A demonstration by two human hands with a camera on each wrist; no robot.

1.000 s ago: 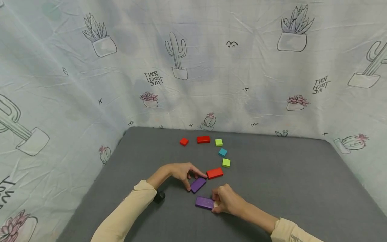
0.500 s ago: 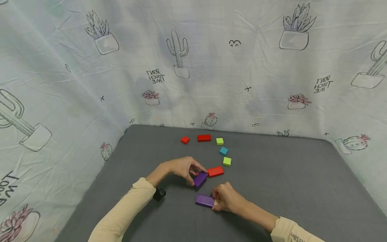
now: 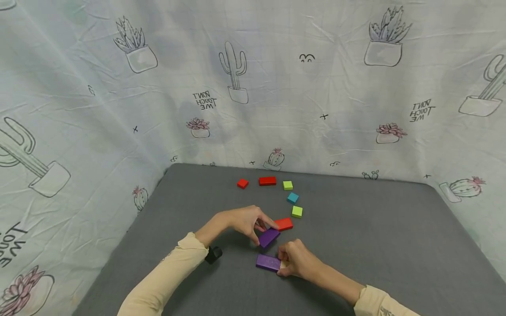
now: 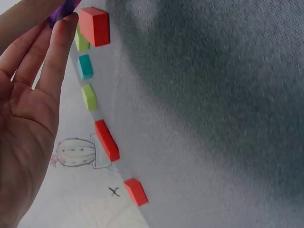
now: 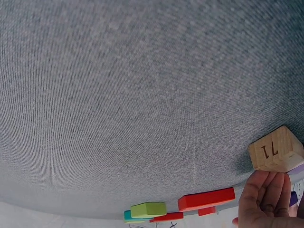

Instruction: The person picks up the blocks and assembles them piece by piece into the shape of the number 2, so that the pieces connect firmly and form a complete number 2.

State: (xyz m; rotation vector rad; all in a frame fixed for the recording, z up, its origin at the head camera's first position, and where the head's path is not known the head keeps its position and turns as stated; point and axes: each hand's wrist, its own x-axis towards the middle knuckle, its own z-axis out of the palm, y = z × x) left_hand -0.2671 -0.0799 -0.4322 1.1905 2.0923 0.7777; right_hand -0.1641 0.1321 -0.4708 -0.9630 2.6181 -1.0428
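My left hand (image 3: 246,220) pinches a purple rectangular block (image 3: 269,237) between thumb and fingers, tilted close over the grey cloth. Its forefinger reaches the left end of a red rectangular block (image 3: 284,224). In the left wrist view only a sliver of the held purple block (image 4: 65,9) shows behind the fingers. Nearer the front, a second purple block (image 3: 267,262) lies flat. At its right end my right hand (image 3: 299,260) holds a bare wooden block (image 5: 270,151) with dark numerals on its face, mostly hidden by the fingers in the head view.
Beyond the hands stand a lime block (image 3: 297,212), a blue block (image 3: 293,198), another lime block (image 3: 287,185), a long red block (image 3: 267,181) and a small red one (image 3: 243,183). A patterned curtain (image 3: 316,131) hangs behind the grey tabletop (image 3: 367,237).
My left hand has picked up its purple block from the cloth and carried it rightward, against the red block in the head view. My right hand stays in place.
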